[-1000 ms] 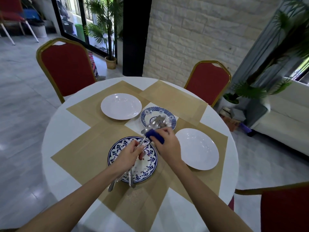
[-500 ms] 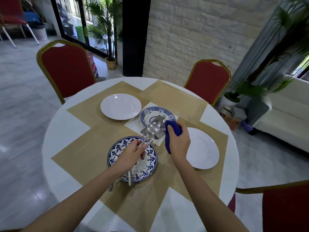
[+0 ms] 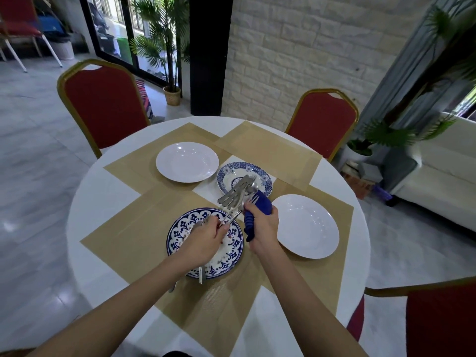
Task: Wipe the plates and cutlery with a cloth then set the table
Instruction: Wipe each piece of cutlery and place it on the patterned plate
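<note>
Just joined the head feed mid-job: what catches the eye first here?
The left hand grips a bundle of cutlery above the near blue-patterned plate, while the right hand holds a blue cloth at its far end. A far white plate and a right white plate sit on tan mats.

The cloth in my right hand is deep blue; the cutlery in my left hand is silver. Under my left hand the big plate is white with blue flower motifs. Beyond my right hand the small plate carries blue tile patterns. The placemat is tan, the table white
</note>
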`<state>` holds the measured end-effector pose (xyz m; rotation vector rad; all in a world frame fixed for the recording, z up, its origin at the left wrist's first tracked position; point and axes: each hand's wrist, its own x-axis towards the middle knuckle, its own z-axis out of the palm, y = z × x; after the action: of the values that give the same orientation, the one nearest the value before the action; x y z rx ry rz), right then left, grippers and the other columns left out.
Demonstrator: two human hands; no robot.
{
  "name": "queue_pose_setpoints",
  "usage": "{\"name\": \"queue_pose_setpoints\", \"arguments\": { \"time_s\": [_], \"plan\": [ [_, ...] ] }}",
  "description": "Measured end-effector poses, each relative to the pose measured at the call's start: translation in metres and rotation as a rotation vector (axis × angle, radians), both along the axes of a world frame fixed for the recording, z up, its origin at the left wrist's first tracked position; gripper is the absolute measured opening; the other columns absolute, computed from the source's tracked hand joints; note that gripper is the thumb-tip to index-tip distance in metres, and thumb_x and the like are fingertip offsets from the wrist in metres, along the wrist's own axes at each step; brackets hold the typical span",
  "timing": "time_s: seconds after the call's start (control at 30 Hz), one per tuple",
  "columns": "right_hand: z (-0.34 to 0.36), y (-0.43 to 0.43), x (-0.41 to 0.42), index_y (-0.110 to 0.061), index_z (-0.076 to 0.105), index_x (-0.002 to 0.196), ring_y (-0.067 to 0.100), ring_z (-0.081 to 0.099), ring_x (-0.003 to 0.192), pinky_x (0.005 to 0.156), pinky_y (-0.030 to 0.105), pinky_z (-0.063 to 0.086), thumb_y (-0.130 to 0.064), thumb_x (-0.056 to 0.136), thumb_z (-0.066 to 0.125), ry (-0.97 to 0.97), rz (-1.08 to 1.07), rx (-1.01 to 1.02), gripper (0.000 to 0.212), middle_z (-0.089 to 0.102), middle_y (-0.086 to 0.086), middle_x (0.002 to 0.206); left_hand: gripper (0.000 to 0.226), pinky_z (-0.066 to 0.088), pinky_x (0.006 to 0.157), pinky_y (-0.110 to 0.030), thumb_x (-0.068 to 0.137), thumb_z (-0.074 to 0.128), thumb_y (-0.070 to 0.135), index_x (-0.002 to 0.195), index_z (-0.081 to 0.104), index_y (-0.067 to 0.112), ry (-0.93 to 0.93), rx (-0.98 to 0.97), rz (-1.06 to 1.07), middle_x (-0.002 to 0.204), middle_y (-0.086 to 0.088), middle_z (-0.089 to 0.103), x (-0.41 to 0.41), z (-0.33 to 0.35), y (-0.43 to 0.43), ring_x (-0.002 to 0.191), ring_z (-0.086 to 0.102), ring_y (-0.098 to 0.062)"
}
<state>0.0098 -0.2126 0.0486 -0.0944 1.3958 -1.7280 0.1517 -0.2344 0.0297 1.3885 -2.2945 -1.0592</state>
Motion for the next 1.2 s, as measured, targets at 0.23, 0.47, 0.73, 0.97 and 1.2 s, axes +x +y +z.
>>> {"name": "queue_pose_setpoints", "arguments": {
  "time_s": [0.23,0.47,0.73,0.97,1.2],
  "plan": [
    [0.002,-0.001,-0.001,-0.017,0.047,0.123,0.023,0.066,0.091,0.071,0.030,0.057,-0.016,0.076,0.080,0.188,0.119,-0.074,0.057,0.063,0.006,0.109,0.027,0.043,0.061,-0.034,0.102,0.034,0.030,0.100,0.053,0.010,-0.083,-0.176,0.042,0.084,-0.010,0.065,-0.004,-0.004,0.000,0.071,0.058,-0.024],
    [0.000,0.006,-0.014,-0.031,0.053,0.110,0.009,0.061,0.094,0.084,0.033,0.054,-0.030,0.091,0.063,0.670,0.096,0.002,0.022,0.063,-0.007,0.107,0.039,0.022,0.039,-0.018,0.102,0.032,0.038,0.104,0.059,0.010,0.472,0.630,0.203,0.070,0.001,0.059,-0.005,0.011,0.003,0.041,0.031,-0.006],
    [-0.005,0.017,-0.017,-0.035,0.065,0.107,0.008,0.058,0.091,0.063,0.024,0.042,-0.051,0.085,0.061,1.608,0.293,0.180,0.027,0.062,-0.015,0.105,0.028,0.015,0.033,-0.015,0.102,0.033,0.036,0.096,0.042,0.011,0.518,0.870,0.141,0.058,0.004,0.040,-0.013,0.019,0.012,0.040,0.020,-0.004],
    [0.006,0.021,-0.035,-0.032,0.064,0.110,0.012,0.057,0.097,0.066,0.025,0.041,-0.051,0.088,0.058,1.578,0.308,0.246,0.030,0.062,-0.011,0.108,0.033,0.013,0.034,-0.014,0.101,0.035,0.041,0.091,0.045,0.012,0.449,0.892,0.051,0.058,0.004,0.036,-0.004,0.019,0.021,0.043,0.018,-0.005],
    [0.008,0.022,-0.029,-0.033,0.064,0.111,0.010,0.056,0.095,0.069,0.025,0.041,-0.054,0.087,0.059,1.629,0.467,0.206,0.033,0.062,-0.012,0.106,0.031,0.012,0.035,-0.015,0.101,0.035,0.040,0.088,0.042,0.013,0.474,0.859,0.035,0.055,0.006,0.031,-0.002,0.021,0.020,0.045,0.016,-0.006]
  ]
}}
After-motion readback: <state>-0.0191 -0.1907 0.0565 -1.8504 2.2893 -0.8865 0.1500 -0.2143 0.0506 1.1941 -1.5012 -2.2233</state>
